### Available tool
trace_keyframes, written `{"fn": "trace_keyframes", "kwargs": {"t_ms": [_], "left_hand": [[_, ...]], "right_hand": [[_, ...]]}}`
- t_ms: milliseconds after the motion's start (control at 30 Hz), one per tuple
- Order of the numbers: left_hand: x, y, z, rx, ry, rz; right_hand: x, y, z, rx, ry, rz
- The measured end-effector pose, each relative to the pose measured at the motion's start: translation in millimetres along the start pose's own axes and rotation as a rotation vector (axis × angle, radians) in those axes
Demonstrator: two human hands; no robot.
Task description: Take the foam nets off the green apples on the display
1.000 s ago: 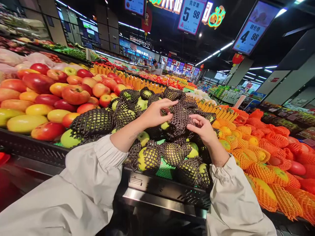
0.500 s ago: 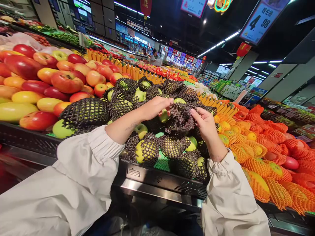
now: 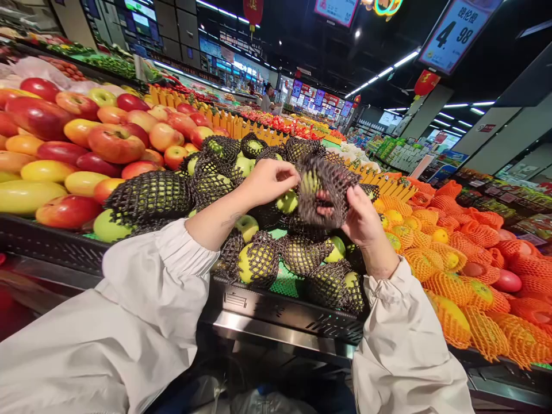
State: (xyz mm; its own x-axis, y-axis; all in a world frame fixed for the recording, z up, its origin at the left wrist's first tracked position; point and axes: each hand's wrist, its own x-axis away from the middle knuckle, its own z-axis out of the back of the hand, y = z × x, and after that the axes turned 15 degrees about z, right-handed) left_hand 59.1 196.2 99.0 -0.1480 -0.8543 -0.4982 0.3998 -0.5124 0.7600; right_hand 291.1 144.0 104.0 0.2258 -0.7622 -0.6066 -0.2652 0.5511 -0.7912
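Observation:
My right hand (image 3: 364, 221) is closed on a black foam fruit net (image 3: 328, 184), which is blurred by motion. Some of its fingers show through the mesh, and whether a fruit is inside is unclear. Just left of the net, my left hand (image 3: 273, 181) is in a pinch with fingertips close to the net's edge; what they hold, if anything, is hidden. Under that hand lies a bare green apple (image 3: 287, 201). Around both hands are green apples in black nets, such as the netted apple (image 3: 259, 261) near the front edge.
The apples sit in a black crate (image 3: 280, 307) with a green liner (image 3: 287, 282). Red and yellow apples (image 3: 116, 144) are heaped on the left. Orange-netted fruit (image 3: 448, 264) fills the right side. A small yellow fence (image 3: 241, 126) runs behind. Another person (image 3: 268, 99) stands far back.
The black net has risen slightly and swung toward my right hand, which has turned and put its fingers behind the mesh. My left fingers have curled in.

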Motion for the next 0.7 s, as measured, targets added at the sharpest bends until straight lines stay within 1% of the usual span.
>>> {"fn": "trace_keyframes", "kwargs": {"t_ms": [33,67,100,133,233,400,433,467,500,567,633,667,700], "left_hand": [[-1,-1,0.5,0.021,0.062,0.012],[-2,-1,1.2,0.051,0.097,0.023],[-2,-1,2.0,0.088,0.105,0.03],[-2,-1,2.6,0.126,0.085,0.031],[1,2,2.4,0.177,-0.063,0.013],[5,4,-3.0,0.056,-0.361,-0.073],[5,4,-3.6,0.033,-0.4,-0.089],[5,4,-4.0,0.018,-0.415,-0.099],[5,3,-4.0,0.013,-0.396,-0.101],[2,1,-3.4,0.012,-0.277,-0.069],[-1,-4,-2.7,-0.033,-0.136,0.012],[-2,-6,-2.5,-0.086,-0.09,0.068],[-3,-9,-2.5,-0.158,-0.067,0.127]], "right_hand": [[-2,1,2,-0.014,0.047,0.039],[-3,2,5,-0.029,0.079,0.077],[-5,3,7,-0.04,0.095,0.104],[-6,4,9,-0.043,0.096,0.114],[-6,7,10,0.008,0.072,0.09],[-2,17,7,0.113,-0.037,-0.007],[-2,19,7,0.106,-0.034,-0.039],[-2,20,8,0.092,-0.015,-0.066],[-3,21,8,0.075,0.016,-0.082],[-5,20,8,0.044,0.071,-0.079],[-7,17,8,0.027,0.119,-0.014],[-8,15,8,0.025,0.148,0.035],[-9,14,10,0.029,0.182,0.091]]}}
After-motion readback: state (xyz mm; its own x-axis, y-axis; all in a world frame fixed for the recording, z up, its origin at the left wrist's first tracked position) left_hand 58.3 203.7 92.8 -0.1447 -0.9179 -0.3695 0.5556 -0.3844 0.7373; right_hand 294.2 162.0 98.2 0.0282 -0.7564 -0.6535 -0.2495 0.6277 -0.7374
